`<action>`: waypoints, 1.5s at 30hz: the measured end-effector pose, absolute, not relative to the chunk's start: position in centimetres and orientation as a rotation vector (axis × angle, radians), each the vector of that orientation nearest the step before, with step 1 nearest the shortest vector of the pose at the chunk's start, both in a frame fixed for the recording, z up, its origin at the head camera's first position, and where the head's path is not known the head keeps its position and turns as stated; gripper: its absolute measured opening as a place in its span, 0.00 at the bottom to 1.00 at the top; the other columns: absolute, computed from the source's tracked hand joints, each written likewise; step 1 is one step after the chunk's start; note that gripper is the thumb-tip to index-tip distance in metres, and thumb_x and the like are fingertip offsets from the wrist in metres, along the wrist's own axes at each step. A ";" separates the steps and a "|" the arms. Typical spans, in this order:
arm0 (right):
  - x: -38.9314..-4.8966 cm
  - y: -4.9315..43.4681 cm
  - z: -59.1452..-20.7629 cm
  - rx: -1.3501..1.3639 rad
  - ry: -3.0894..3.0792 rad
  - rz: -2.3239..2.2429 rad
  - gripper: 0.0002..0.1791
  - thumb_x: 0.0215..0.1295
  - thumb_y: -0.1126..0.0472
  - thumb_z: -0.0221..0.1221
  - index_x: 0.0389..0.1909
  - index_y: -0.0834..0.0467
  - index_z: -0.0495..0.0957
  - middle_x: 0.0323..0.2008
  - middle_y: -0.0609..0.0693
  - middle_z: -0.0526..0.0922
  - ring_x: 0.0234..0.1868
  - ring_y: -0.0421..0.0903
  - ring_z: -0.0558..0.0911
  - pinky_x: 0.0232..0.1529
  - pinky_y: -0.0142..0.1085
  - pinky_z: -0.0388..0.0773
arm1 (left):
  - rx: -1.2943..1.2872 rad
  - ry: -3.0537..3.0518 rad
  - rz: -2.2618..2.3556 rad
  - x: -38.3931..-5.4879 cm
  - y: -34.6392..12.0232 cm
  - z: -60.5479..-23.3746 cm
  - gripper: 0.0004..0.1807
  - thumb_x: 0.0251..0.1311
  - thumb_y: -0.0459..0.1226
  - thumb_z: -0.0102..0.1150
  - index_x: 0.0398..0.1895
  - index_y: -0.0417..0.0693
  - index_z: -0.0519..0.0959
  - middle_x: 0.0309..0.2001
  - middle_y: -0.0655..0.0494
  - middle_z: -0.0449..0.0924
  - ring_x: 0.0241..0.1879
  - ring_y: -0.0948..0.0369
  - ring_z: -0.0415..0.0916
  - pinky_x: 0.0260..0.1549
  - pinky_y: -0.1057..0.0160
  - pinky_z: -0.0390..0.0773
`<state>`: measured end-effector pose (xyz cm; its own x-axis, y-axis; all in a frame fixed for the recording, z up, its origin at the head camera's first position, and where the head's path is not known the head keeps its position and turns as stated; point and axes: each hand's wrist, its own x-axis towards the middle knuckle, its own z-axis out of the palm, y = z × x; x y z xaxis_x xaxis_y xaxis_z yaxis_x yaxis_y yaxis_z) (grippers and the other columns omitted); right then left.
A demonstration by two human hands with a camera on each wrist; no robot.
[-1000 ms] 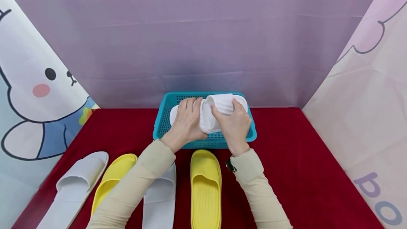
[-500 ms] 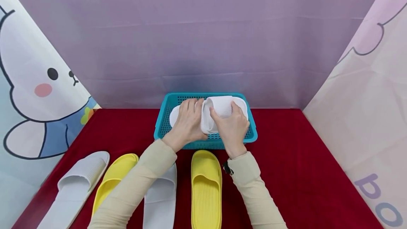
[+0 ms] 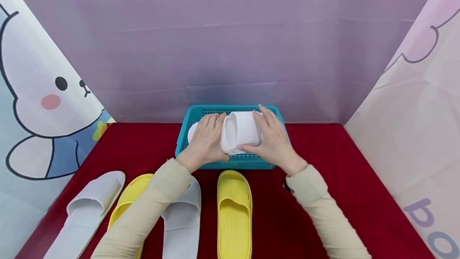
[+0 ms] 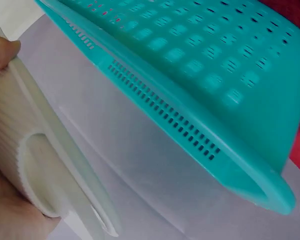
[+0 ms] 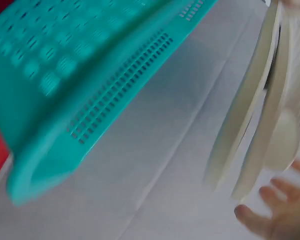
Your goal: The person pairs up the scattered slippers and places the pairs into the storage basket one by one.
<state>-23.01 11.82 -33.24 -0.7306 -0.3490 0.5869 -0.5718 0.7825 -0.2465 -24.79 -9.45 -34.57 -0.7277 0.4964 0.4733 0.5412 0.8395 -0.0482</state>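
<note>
A pair of white ribbed-strap slippers [image 3: 244,129] is held over the turquoise perforated basket [image 3: 235,165], lying crosswise. My left hand [image 3: 206,138] grips them around the left part, covering much of it. In the left wrist view, its fingers and thumb clasp the slipper [image 4: 37,107] at its edges. My right hand [image 3: 274,141] is spread around the right end, by the strap. In the right wrist view, two soles [image 5: 272,100] stand side by side with a narrow gap, and the right hand [image 5: 285,212] has its fingers spread, apparently clear of them.
On the red cloth [image 3: 323,195] in front lie a white slipper [image 3: 90,207], a yellow slipper [image 3: 134,189] partly under the left sleeve, a greyish-white slipper [image 3: 182,223] and another yellow slipper [image 3: 234,215]. A purple curtain [image 3: 230,43] hangs close behind the basket.
My right hand has loosened from the slipper and spread, its forearm swinging rightward. The slippers have shifted slightly left with the left hand, which keeps its grip.
</note>
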 end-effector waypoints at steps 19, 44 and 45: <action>-24.4 13.4 -33.2 0.951 -2.630 0.632 0.58 0.40 0.47 0.71 0.70 0.58 0.48 0.65 0.56 0.57 0.62 0.53 0.60 0.51 0.51 0.74 | -0.887 -2.486 -0.105 -24.6 -9.6 -34.0 0.63 0.23 0.59 0.71 0.65 0.39 0.55 0.58 0.42 0.63 0.57 0.50 0.60 0.61 0.48 0.59; -24.6 13.4 -32.7 0.993 -2.618 0.242 0.71 0.27 0.39 0.74 0.71 0.56 0.41 0.67 0.56 0.55 0.65 0.54 0.57 0.60 0.55 0.60 | -0.885 -2.502 -0.187 -25.1 -9.2 -34.4 0.62 0.24 0.59 0.70 0.66 0.39 0.55 0.59 0.43 0.63 0.56 0.51 0.60 0.60 0.50 0.61; -24.6 13.3 -32.9 0.991 -2.608 0.218 0.71 0.27 0.39 0.74 0.70 0.57 0.41 0.66 0.56 0.55 0.64 0.54 0.58 0.61 0.54 0.59 | -0.887 -2.503 -0.184 -25.0 -9.2 -34.4 0.63 0.24 0.59 0.70 0.66 0.39 0.55 0.59 0.44 0.63 0.56 0.51 0.60 0.60 0.50 0.61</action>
